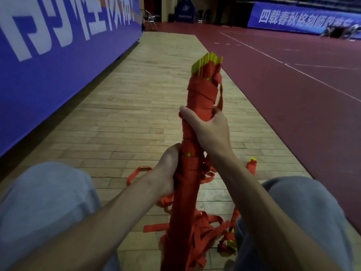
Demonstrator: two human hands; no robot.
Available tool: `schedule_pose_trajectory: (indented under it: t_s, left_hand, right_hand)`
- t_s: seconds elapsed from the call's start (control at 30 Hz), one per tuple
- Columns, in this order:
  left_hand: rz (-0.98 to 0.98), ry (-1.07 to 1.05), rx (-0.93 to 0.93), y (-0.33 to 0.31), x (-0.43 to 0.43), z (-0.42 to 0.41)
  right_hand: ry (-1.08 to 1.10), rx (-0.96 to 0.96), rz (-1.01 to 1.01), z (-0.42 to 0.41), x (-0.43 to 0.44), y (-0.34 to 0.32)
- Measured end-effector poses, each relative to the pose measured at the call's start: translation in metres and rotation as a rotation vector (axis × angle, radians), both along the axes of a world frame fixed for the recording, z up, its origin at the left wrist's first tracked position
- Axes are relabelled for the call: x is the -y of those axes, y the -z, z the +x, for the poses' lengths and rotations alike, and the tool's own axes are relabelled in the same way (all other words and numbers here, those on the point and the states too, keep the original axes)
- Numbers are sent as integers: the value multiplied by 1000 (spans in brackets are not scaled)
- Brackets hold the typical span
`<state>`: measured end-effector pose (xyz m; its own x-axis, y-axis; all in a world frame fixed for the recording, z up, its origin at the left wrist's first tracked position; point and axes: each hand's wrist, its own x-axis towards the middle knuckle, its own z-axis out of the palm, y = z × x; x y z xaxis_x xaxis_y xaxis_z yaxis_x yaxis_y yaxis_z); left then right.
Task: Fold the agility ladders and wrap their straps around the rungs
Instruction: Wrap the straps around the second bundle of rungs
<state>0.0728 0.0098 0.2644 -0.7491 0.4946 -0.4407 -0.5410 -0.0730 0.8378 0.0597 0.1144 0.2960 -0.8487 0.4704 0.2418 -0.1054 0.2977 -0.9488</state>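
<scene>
1. Done: the yellow rungs (207, 59) are stacked into one ladder bundle (203, 90), held upright between the person's knees above the wooden floor (136, 114).
2. Done: red strap turns tightly cover the bundle's upper part, and looser turns run lower down.
3. Hands: the right hand (209, 130) is clamped round the bundle just under the tight wraps. The left hand (168, 173) grips it lower, apart from the right.
4. Left: loose straps (207, 229) lie tangled on the floor at the bundle's foot (a fair heap), so the wrapping looks roughly half finished.
5. Left: a second yellow-tipped piece (252, 163) lies beside the right forearm; I cannot tell whether it is another ladder.
</scene>
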Motion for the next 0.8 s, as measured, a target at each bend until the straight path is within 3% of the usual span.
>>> schedule_pose_trajectory:
  t_s: [0.13, 0.2, 0.33, 0.5, 0.57, 0.7, 0.8]
  left_hand:
    - [-273, -234, -287, 16, -17, 8]
    - [-285, -324, -286, 20, -19, 6]
    - [-81, -203, -132, 12, -10, 7]
    - [144, -9, -29, 6, 4, -2]
    - [203, 134, -33, 3, 9, -1]
    - [334, 453, -4, 7, 18, -6]
    - [393, 505, 49, 14, 19, -9]
  right_hand:
    - [154, 33, 15, -3, -9, -3]
    - [106, 82, 201, 1, -7, -2]
    - [128, 110, 638, 9, -8, -8]
    - [291, -61, 873, 12, -5, -9]
    - [210, -81, 764, 11, -4, -6]
    - [-260, -201, -46, 10, -1, -3]
    - [-396, -110, -263, 11, 0, -3]
